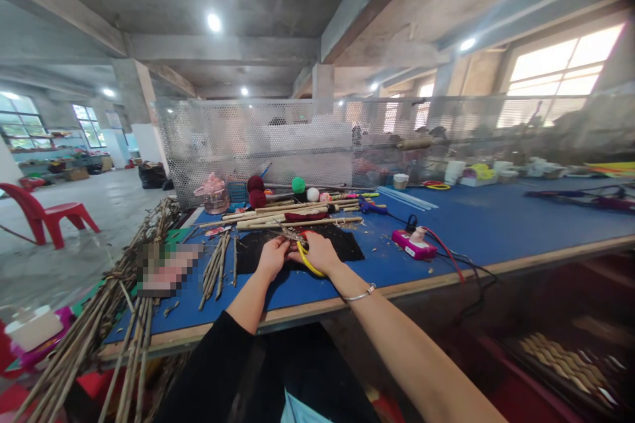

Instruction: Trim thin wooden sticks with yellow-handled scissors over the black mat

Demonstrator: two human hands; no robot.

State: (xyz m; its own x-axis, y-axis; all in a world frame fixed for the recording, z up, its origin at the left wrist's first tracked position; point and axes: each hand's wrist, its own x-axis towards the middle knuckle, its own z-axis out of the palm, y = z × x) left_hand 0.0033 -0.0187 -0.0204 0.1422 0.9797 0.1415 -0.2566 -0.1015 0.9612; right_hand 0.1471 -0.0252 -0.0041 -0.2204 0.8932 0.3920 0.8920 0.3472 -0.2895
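Yellow-handled scissors (309, 265) lie gripped in the curled right hand (320, 252); left hand (272, 258) alongside, hold unclear.

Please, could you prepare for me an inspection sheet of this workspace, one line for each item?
Surface: flat blue tabletop, with small brown scraps scattered on it.
Job's things: yellow-handled metal scissors, above a flat black mat.
Clutter: thin grey-brown sticks left of the mat; long pale wooden sticks, round dark red balls and a round green ball behind it.
Left hand: fingers close to the scissors; anything held is too small to tell.
Right hand: holds the scissors.
Cables: thin black cables near the magenta power strip, hanging over the tabletop's front.
Surroundings: perforated grey metal screen behind; red plastic chair at far left.
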